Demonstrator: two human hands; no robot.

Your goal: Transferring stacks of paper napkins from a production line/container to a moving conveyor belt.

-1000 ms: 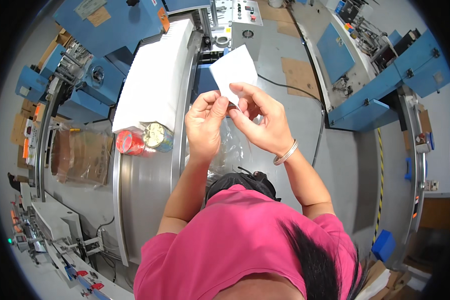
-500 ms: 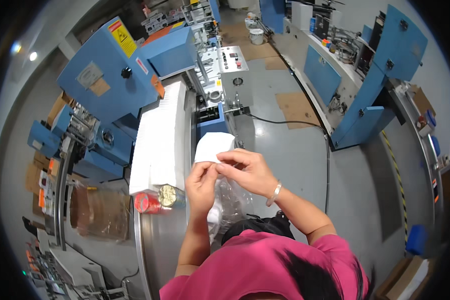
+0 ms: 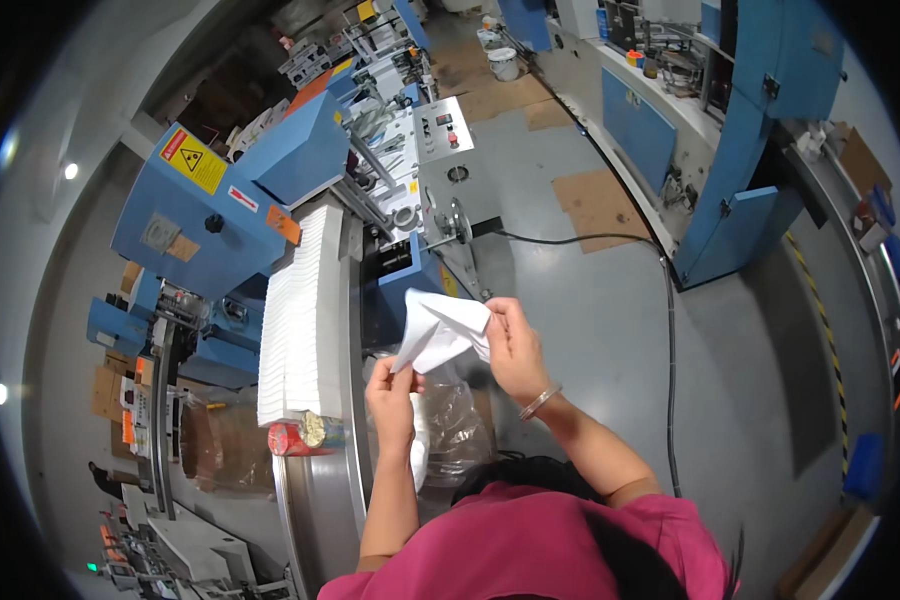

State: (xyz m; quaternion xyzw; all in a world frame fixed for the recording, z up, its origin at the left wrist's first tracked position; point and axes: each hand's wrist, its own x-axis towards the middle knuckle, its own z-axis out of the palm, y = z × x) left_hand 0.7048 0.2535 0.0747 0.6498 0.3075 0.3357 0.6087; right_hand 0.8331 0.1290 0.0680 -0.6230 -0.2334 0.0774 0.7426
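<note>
A white paper piece (image 3: 438,332), creased and spread at an angle, hangs between my two hands in front of me. My left hand (image 3: 391,400) pinches its lower left corner between thumb and fingers. Its right end is gripped by my right hand (image 3: 516,352), with the thumb on the near side. Whether the piece is a flat sheet or a bag I cannot tell. To the left, a long row of similar white papers (image 3: 300,320) stands packed on a metal table (image 3: 322,490). Two cans, one red (image 3: 287,440) and one gold-topped (image 3: 317,431), touch the row's near end.
A blue machine housing (image 3: 195,220) stands over the row's far end, beside a grey control box (image 3: 442,130). Clear plastic bags (image 3: 458,425) hang below my hands. A black cable (image 3: 580,239) crosses the grey floor. Blue cabinet doors (image 3: 745,235) stand at the right.
My hands, close together half a second ago, have moved apart. The paper has turned from a flat upright shape into a spread, creased one. The whole view has shifted slightly.
</note>
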